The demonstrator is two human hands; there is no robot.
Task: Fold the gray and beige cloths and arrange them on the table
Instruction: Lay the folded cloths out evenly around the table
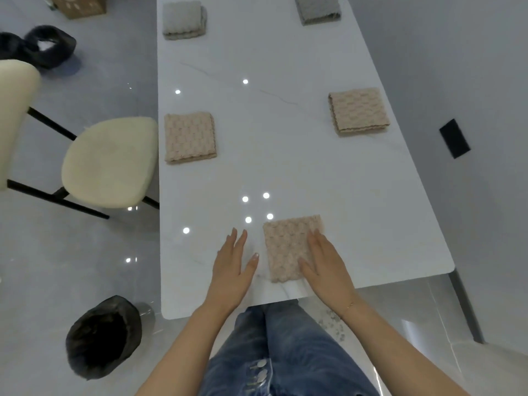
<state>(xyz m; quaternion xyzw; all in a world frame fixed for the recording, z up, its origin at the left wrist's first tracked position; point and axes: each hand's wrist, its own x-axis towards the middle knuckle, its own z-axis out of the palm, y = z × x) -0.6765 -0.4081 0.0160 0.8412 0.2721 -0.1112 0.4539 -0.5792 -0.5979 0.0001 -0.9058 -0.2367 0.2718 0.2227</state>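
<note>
Head view. Five folded cloths are seen on the white table [285, 138]. Two gray cloths [184, 20] lie at the far end, one toward each long edge. Two beige cloths [189, 137] are set midway, likewise apart. A third, the near beige cloth [287, 248], lies by the near edge, its long axis running away from the body.

The right hand [327, 265] is laid flat on that cloth's right half, fingers straight, nothing grasped. The left hand [233, 267] is held open on bare table just left of the cloth, apart from it. The cloth is judged nearer the right hand; any shift would be led from there.
</note>
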